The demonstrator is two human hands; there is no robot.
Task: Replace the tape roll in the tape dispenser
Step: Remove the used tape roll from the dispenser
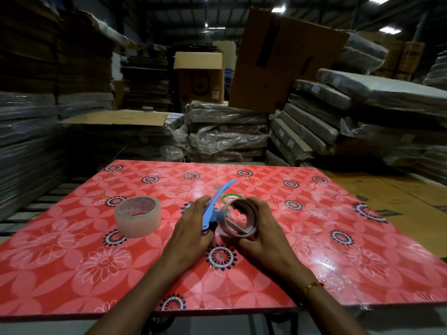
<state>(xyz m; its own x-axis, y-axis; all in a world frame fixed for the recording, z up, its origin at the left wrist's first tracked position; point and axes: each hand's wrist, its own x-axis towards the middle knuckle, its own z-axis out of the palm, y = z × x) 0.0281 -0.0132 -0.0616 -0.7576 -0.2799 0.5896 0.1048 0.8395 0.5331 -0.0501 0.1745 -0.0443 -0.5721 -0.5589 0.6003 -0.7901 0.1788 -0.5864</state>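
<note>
Gripping the blue tape dispenser by its handle, the left hand is curling its fingers around it just above the red floral table, near the table's centre. The right hand is wrapping fingers and thumb around the nearly empty tape core sitting at the dispenser's 3 o'clock side and touching it. A full roll of clear tape is lying flat on the table at 9 o'clock from the left hand, apart from it, with wrapped stacks standing at 12 o'clock beyond the table edge.
</note>
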